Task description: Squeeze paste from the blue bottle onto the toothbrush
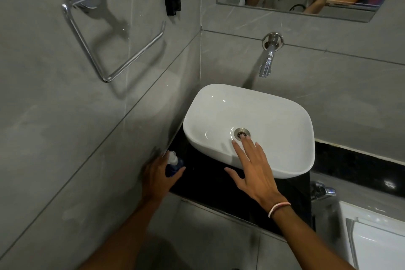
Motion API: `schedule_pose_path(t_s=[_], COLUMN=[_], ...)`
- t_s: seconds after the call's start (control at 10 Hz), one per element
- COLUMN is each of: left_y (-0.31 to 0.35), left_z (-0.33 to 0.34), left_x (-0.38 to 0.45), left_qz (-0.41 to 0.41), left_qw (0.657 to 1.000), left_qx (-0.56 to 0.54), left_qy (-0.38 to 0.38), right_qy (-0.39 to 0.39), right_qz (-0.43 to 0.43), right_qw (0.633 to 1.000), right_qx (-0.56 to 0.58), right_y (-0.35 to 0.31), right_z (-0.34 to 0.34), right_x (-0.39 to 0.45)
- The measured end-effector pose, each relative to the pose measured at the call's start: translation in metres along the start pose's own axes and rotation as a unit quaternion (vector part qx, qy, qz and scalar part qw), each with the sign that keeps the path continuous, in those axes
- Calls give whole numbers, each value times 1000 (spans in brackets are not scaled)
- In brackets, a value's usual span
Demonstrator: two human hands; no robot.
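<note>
A small blue bottle [173, 165] with a pale pump top stands on the black counter [210, 190], in the corner left of the white basin [271, 114]. My left hand [157, 178] wraps around the bottle from the left, thumb on its right side. My right hand [252, 169] hovers flat over the basin's front rim, fingers spread and holding nothing. No toothbrush is in view.
A chrome tap [268, 59] juts from the grey tiled wall above the basin. A chrome towel ring [109, 41] hangs on the left wall. A mirror [295, 4] sits above, a second tap [324, 189] and a white fixture [377, 241] at the lower right.
</note>
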State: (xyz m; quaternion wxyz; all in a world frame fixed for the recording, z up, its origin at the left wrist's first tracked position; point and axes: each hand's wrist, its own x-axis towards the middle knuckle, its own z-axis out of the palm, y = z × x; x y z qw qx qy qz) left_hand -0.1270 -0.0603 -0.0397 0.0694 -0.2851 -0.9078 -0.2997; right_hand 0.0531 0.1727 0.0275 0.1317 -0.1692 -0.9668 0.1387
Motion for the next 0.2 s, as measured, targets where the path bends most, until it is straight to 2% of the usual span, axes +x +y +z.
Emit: schedule_pose_path(t_s=[0.2], left_y=[11], left_z=[-11], left_x=[-4], left_qz=[-20], left_qw=[996], left_qx=[-74], left_qy=[41], right_qy=[-11], right_qz=[30], right_qw=[998], right_qx=[-45], right_y=[15], right_z=[-2], right_x=[-2])
